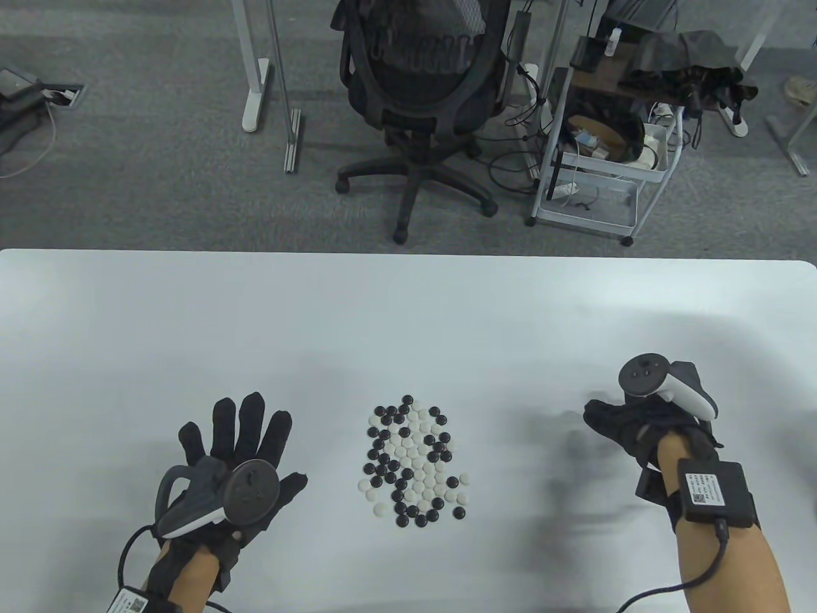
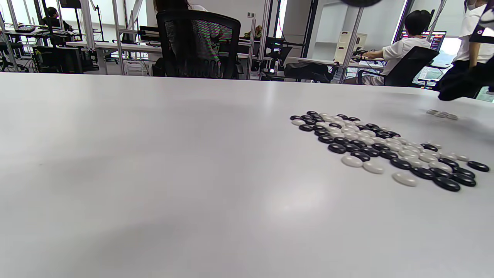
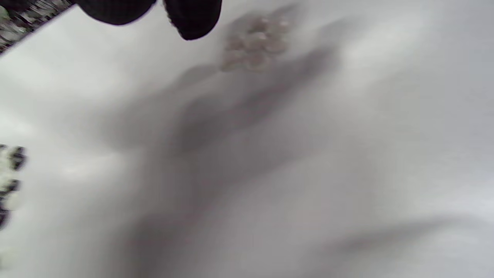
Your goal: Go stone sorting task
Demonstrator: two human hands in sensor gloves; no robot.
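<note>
Two gloved hands (image 1: 239,460); one mixed stone pile (image 1: 413,461); one chair (image 1: 421,83).

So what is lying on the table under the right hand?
Under the right hand a small cluster of white stones lies on the table, seen blurred in the right wrist view. The hand partly covers them from above, so their count is unclear.

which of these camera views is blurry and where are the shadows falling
Right wrist view: heavily motion-blurred, broad soft shadows across the table, a small white cluster smeared. Table view: sharp, faint shadow beside the right hand. Left wrist view: crisp stones, mild glare.
</note>
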